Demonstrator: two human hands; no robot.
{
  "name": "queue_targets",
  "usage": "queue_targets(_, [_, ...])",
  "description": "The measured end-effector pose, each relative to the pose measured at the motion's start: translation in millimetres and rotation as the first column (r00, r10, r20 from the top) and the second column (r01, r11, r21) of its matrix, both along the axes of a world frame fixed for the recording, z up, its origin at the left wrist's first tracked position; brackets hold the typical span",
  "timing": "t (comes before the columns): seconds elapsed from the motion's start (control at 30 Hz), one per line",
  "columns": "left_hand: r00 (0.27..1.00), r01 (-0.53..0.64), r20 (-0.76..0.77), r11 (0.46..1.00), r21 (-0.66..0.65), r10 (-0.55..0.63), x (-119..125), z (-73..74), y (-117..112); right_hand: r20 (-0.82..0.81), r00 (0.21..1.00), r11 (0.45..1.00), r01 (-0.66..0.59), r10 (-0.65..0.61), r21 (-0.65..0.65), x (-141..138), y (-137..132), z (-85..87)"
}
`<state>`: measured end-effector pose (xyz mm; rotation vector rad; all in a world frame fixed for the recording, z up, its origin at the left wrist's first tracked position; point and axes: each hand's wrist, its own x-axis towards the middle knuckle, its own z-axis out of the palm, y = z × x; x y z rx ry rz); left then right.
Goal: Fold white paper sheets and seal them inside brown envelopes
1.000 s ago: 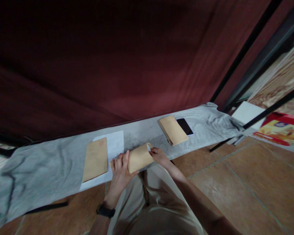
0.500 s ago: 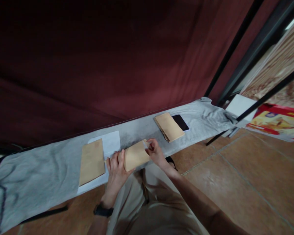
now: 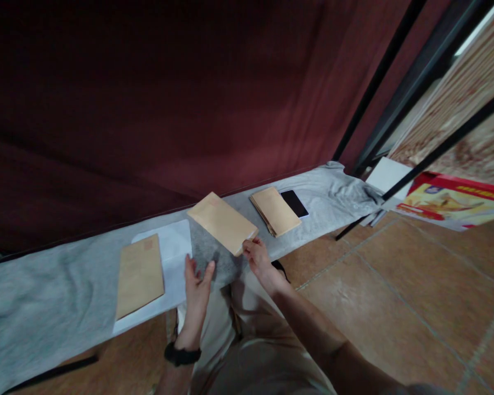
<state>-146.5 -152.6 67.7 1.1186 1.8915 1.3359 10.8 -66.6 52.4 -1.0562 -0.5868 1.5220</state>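
My right hand (image 3: 257, 258) pinches the near corner of a brown envelope (image 3: 222, 222) and holds it lifted over the grey cloth-covered bench (image 3: 57, 280). My left hand (image 3: 197, 285) is open, fingers apart, at the bench's near edge, touching nothing I can see, beside a white sheet (image 3: 173, 258). Another brown envelope (image 3: 140, 274) lies flat on that sheet to the left. A stack of brown envelopes (image 3: 275, 210) rests to the right, with a black phone (image 3: 294, 203) next to it.
A dark red curtain (image 3: 168, 99) hangs right behind the bench. Black metal poles (image 3: 399, 49) stand at the right, with a white board (image 3: 389, 174) and a red and yellow printed box (image 3: 453, 200) on the brown tiled floor (image 3: 395, 285).
My left hand has let go of the envelope and opened. My right hand has swung the envelope up and away from me, so that it now hangs flat over the bench.
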Motion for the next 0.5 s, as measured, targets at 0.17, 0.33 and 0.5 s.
queue_targets(0.17, [0.726, 0.197, 0.683, 0.976, -0.095, -0.081, 31, -1.2, 22, -0.035, 0.998, 0.999, -0.043, 0.043, -0.002, -16, -13, -5.3])
queue_targets(0.33, [0.728, 0.131, 0.686, 0.984, -0.122, -0.012, 35, -5.2, 44, 0.016, 0.993, 0.992, -0.12, 0.119, 0.039, -14, -15, -7.7])
queue_targets(0.5, [0.778, 0.167, 0.627, 0.974, -0.151, -0.036, 17, -18.9, 48, 0.114, 0.977, 0.983, -0.182, 0.18, 0.014, 1, -8, -19.2])
